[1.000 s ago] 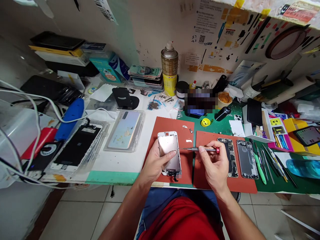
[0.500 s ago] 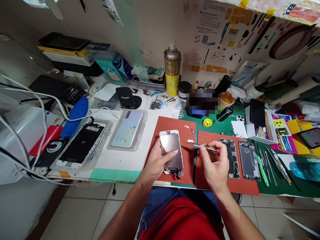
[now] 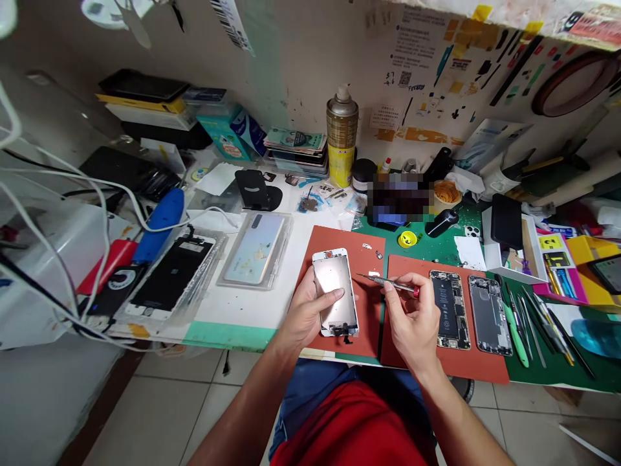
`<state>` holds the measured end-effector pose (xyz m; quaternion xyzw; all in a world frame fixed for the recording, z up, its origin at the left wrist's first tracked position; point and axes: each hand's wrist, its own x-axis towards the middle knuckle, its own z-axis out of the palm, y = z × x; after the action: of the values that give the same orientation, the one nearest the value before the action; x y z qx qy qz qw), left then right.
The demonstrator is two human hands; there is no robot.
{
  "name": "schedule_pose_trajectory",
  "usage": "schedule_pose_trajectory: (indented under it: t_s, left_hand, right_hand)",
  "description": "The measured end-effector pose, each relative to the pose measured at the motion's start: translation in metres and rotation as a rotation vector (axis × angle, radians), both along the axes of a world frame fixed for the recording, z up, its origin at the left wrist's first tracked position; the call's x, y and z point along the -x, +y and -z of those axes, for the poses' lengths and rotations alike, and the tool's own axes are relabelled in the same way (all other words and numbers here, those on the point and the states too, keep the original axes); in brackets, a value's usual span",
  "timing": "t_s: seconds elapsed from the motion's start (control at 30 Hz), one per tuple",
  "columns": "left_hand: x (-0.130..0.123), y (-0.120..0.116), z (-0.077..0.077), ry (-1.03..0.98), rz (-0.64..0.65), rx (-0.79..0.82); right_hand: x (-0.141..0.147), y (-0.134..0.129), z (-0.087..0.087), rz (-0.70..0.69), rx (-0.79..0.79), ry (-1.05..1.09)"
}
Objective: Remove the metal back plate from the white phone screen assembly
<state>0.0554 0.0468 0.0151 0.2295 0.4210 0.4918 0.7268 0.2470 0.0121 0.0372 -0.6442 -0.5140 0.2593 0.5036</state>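
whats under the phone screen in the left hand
The phone display assembly, metal back up, is held by the left hand over a rust-red work mat. Whatever lies directly beneath it is covered and cannot be seen.

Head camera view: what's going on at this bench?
A person is working at a cluttered phone repair bench. Their left hand holds a phone display assembly, metal backplate up, on a red-orange mat. Their right hand grips a small screwdriver with a red end, its tip held over the mat beside the display. On a second mat to the right lie an opened phone with its battery showing and a phone rear housing.
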Motion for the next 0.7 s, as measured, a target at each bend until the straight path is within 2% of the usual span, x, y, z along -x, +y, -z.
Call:
schedule_pose_trajectory:
  t_s: [0.27,0.7]
  left_hand:
    - [-0.006,-0.004,0.006,0.097,-0.037,-0.077]
    - [-0.005,0.012,0.003,0.068,0.006,-0.029]
  right_hand:
    - [-0.002,0.0,0.002,0.021,0.01,-0.018]
    - [0.008,0.009,0.007,-0.021,-0.045,-0.101]
